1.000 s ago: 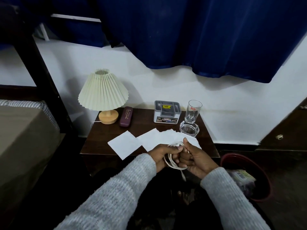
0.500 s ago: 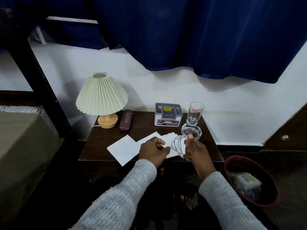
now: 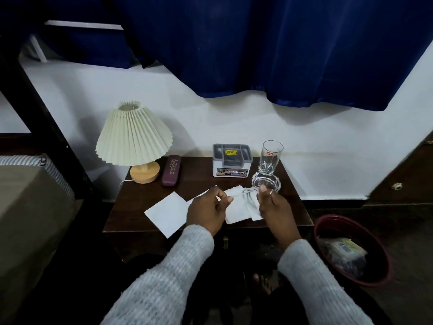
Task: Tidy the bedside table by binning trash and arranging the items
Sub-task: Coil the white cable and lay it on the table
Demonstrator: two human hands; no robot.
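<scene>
**Cable stretched over the papers, trash yet to be binned**

While only the head camera looks down here, it shows both hands above the front of the dark wooden bedside table (image 3: 140, 207). The left hand (image 3: 207, 211) is pinched shut on one end of a thin white cable (image 3: 243, 193), and the right hand (image 3: 273, 205) holds the other end between thumb and fingertips, so the cable runs between them just above the scattered white paper sheets (image 3: 168, 213). How much cable is bunched in either palm I cannot tell.

Behind the right hand stand a clear glass ashtray (image 3: 266, 182) and a tall clear drinking glass (image 3: 270, 158), both close to its fingertips. A grey and white desk organiser (image 3: 230, 164), a maroon spectacle case (image 3: 172, 170) and a cream pleated lamp (image 3: 134, 137) line the back. A red bin (image 3: 384, 275) sits on the floor to the right, with wrappers in it.

The cable looks light, limp and springy; gripping a gathered coil at its middle should stop it unwinding. The papers are flimsy and best lifted by an edge; the glassware is fragile.
</scene>
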